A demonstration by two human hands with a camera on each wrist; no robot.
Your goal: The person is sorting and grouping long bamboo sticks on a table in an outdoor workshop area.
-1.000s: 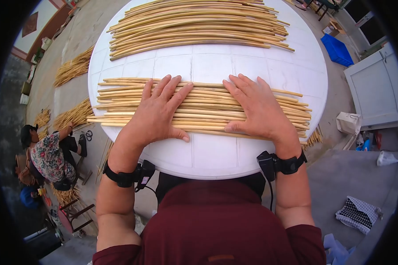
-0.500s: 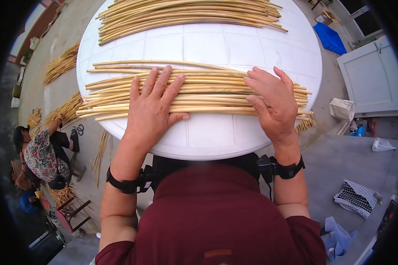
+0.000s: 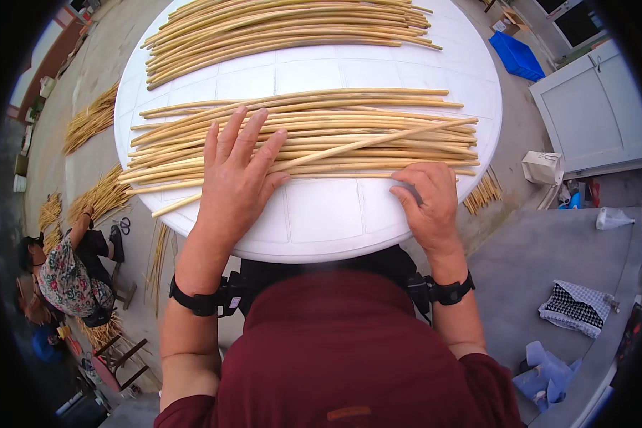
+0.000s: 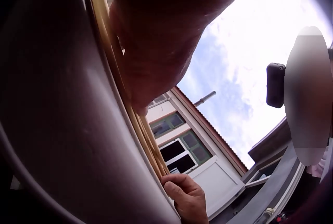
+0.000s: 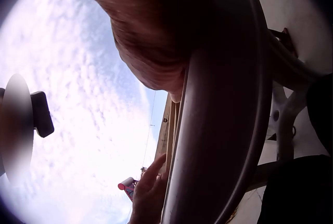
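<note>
A layer of straw-coloured stalks (image 3: 378, 139) lies across the white round table (image 3: 321, 214). One stalk (image 3: 406, 134) slants diagonally over the others, its left part passing under my left hand (image 3: 239, 171). That hand rests on the stalks with its fingers straight and spread, thumb toward the near side. At the near right edge of the layer, my right hand (image 3: 431, 200) has its fingers curled over the nearest stalk (image 3: 349, 175), the thumb on the near side. In the left wrist view, the right hand's thumb and forefinger (image 4: 174, 185) come together at the stalks.
Farther back on the table lies a second layer of stalks (image 3: 285, 32). Stalk bundles (image 3: 96, 118) lie on the ground at left, where a person (image 3: 75, 278) sits. A blue crate (image 3: 517, 55) and a white bag (image 3: 542, 167) stand to the right.
My right hand has lifted off the layer and come down at its near edge, fingers now curled. Some stalks have spread toward the far side, and one now slants across. The left hand stays on the stalks.
</note>
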